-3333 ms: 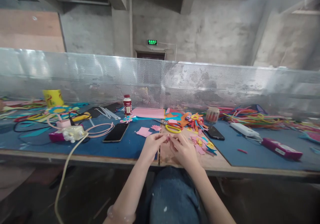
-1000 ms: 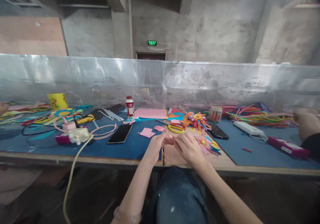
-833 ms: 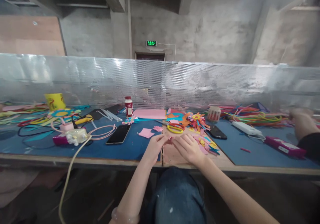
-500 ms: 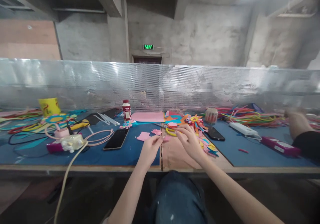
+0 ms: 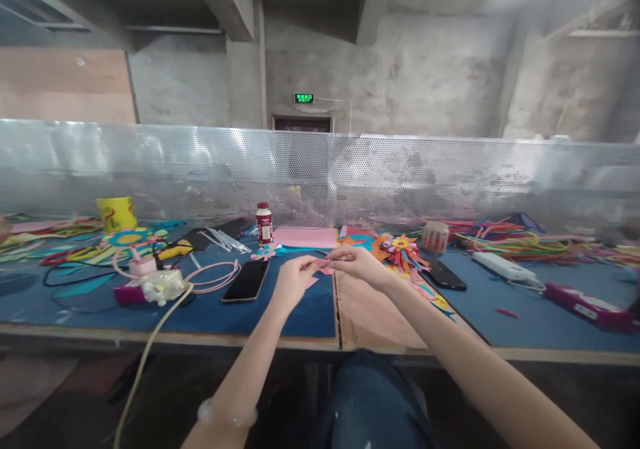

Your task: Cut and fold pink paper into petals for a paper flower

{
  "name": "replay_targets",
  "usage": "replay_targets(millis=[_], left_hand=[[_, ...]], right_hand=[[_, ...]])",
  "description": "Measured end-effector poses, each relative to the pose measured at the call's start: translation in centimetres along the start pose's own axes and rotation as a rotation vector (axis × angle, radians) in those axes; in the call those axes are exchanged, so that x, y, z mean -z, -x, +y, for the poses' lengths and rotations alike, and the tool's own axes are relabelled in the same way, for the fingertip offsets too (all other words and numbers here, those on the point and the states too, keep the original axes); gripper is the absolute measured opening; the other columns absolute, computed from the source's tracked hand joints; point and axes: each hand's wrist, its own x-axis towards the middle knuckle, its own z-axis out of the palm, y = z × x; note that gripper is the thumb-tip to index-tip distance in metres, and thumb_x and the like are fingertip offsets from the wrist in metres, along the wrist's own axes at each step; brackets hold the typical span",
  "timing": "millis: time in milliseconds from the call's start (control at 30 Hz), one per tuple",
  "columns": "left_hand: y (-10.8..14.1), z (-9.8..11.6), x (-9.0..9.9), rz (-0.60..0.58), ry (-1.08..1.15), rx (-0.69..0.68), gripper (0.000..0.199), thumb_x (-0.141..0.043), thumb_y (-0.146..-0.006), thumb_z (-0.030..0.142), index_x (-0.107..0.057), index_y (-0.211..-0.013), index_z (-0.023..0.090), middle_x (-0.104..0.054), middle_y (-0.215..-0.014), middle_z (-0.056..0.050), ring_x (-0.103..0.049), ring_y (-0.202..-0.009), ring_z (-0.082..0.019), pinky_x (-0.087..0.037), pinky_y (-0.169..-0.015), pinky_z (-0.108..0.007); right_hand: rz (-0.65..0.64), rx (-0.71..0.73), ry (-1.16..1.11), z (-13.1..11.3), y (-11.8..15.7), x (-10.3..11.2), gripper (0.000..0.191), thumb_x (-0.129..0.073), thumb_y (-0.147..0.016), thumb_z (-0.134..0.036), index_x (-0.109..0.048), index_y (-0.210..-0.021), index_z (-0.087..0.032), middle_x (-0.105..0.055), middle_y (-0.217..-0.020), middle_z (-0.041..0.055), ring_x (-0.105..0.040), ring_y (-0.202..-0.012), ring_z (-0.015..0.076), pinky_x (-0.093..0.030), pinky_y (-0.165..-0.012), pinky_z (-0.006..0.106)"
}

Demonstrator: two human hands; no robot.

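My left hand (image 5: 295,282) and my right hand (image 5: 364,267) meet above the middle of the table, fingertips nearly touching. Between them is a small piece of pink paper (image 5: 327,263), pinched by both hands and partly covered by the fingers. Just below my left fingertips, a pink paper scrap (image 5: 311,282) shows on the blue mat. Beyond my right wrist lies an orange and multicoloured paper flower (image 5: 401,247), with more cut paper petals (image 5: 437,297) nearer me. A pink paper sheet (image 5: 306,237) lies behind my hands.
Left of my hands are a black phone (image 5: 246,281), a red-capped bottle (image 5: 264,227), a glue gun (image 5: 175,249) and a cabled power strip (image 5: 131,294). To the right are another phone (image 5: 446,275), a purple power strip (image 5: 585,304) and coloured stems (image 5: 520,239). A perforated metal screen (image 5: 310,169) stands behind.
My hands have come together, the right moving left, and both now pinch the pink paper. The yellow-handled scissors are now covered by my right hand. Another person's arm at right has left view.
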Motion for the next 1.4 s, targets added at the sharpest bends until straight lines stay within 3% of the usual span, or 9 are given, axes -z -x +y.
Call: replay_targets(millis=[100,400,567,733,867,1000,1167,1400], left_hand=[[-0.7,-0.7,0.6,0.015,-0.054,-0.004,0.029,-0.047,-0.079,0.038,-0.068,-0.082,0.019,-0.070,-0.083,-0.002,-0.062,-0.080,-0.018,-0.045,-0.075,-0.026],[-1.4,-3.0,-0.2,0.064,-0.148,0.092,0.032,-0.039,-0.084,0.043,-0.061,-0.086,0.020,-0.069,-0.082,-0.005,-0.063,-0.077,-0.018,-0.045,-0.070,-0.025],[-0.6,-4.7,0.0,0.079,-0.451,0.158,0.022,-0.043,-0.084,0.033,-0.056,-0.095,0.020,-0.067,-0.090,-0.006,-0.062,-0.086,-0.018,-0.043,-0.073,-0.026],[0.6,-4.0,-0.5,0.005,-0.765,0.165,0.020,-0.040,-0.085,0.026,-0.056,-0.094,0.019,-0.065,-0.090,-0.008,-0.059,-0.088,-0.021,-0.042,-0.073,-0.029],[1.1,-3.3,-1.6,-0.072,-0.885,0.108,0.021,-0.043,-0.084,0.023,-0.056,-0.099,0.017,-0.063,-0.100,-0.010,-0.055,-0.095,-0.022,-0.040,-0.079,-0.031],[1.3,-3.3,-2.2,-0.094,-0.940,0.064,0.025,-0.042,-0.084,0.023,-0.057,-0.099,0.011,-0.062,-0.101,-0.015,-0.056,-0.095,-0.025,-0.040,-0.084,-0.033],[1.4,-3.3,-2.1,-0.113,-0.940,0.146,0.028,-0.043,-0.084,0.028,-0.062,-0.090,0.008,-0.066,-0.087,-0.017,-0.060,-0.092,-0.026,-0.041,-0.082,-0.034],[1.3,-3.4,-1.9,-0.079,-0.920,0.136,0.027,-0.049,-0.082,0.032,-0.062,-0.096,0.013,-0.067,-0.089,-0.014,-0.061,-0.086,-0.025,-0.044,-0.073,-0.030]], right_hand=[[-0.063,0.043,0.020,0.2,-1.3,-0.1,0.025,-0.063,-0.071,-0.039,-0.070,-0.084,-0.020,-0.063,-0.093,0.0048,-0.057,-0.086,0.0164,-0.041,-0.078,0.029],[-0.029,0.002,0.008,3.1,-3.4,-0.2,0.025,-0.066,-0.066,-0.040,-0.069,-0.074,-0.017,-0.064,-0.093,0.0063,-0.058,-0.082,0.0166,-0.042,-0.073,0.028],[-0.018,-0.063,0.070,5.3,-4.0,0.3,0.024,-0.065,-0.066,-0.037,-0.068,-0.073,-0.015,-0.066,-0.079,0.0054,-0.058,-0.074,0.0162,-0.042,-0.068,0.026],[0.092,-0.102,0.296,7.4,-3.4,0.9,0.019,-0.061,-0.068,-0.031,-0.069,-0.065,-0.014,-0.065,-0.073,0.0054,-0.058,-0.075,0.0182,-0.042,-0.069,0.028],[0.089,-0.039,0.383,8.3,-2.8,0.8,0.016,-0.062,-0.066,-0.028,-0.070,-0.061,-0.016,-0.064,-0.074,0.0056,-0.056,-0.078,0.0189,-0.041,-0.072,0.029],[0.074,-0.035,0.402,8.3,-2.6,0.0,0.012,-0.065,-0.065,-0.028,-0.071,-0.062,-0.018,-0.062,-0.078,0.0048,-0.055,-0.075,0.0170,-0.041,-0.072,0.029],[0.098,-0.101,0.482,8.2,-2.5,-1.0,0.011,-0.067,-0.065,-0.030,-0.072,-0.063,-0.021,-0.062,-0.079,0.0041,-0.053,-0.079,0.0179,-0.038,-0.076,0.031],[0.151,-0.148,0.635,8.4,-2.6,-1.3,0.014,-0.068,-0.065,-0.037,-0.072,-0.064,-0.023,-0.062,-0.086,0.0035,-0.051,-0.086,0.0197,-0.032,-0.081,0.034]])
